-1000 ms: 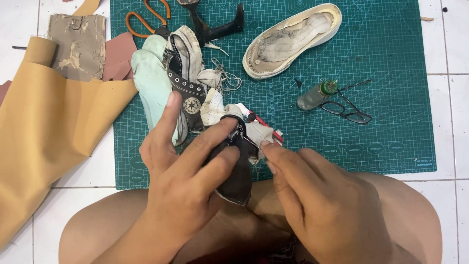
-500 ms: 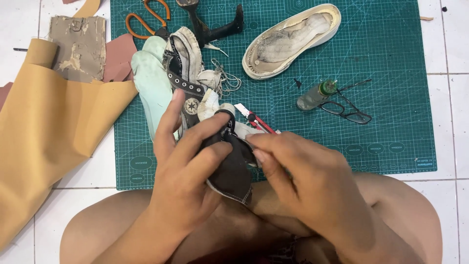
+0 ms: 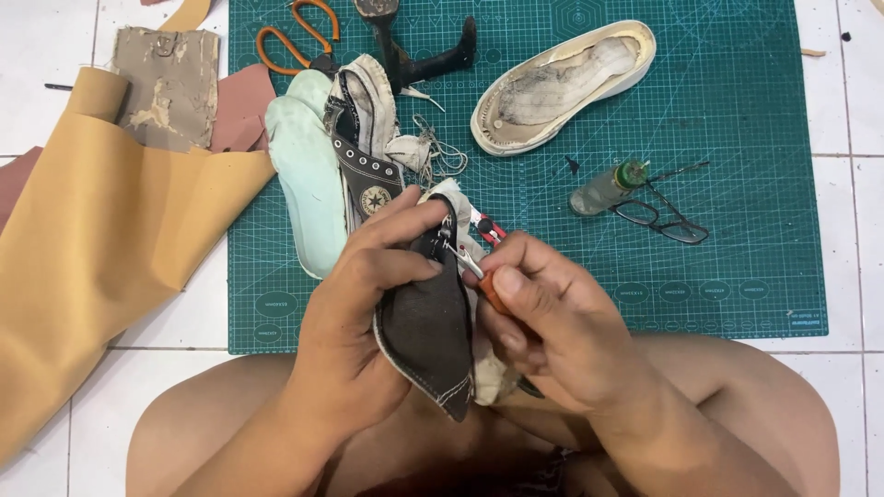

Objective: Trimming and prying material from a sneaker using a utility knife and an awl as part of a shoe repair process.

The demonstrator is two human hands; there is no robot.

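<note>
Scissors; shoe sole; eyeglasses

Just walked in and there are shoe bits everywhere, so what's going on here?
A person sits at a green cutting mat. Their left hand grips a dark grey canvas shoe piece with white stitching, while their right hand works a small orange-handled metal tool at its upper edge. On the mat lie a cream rubber shoe sole, a black high-top canvas upper, orange-handled scissors, a small bottle and black-framed glasses. Tan leather sheet lies to the left.
</note>
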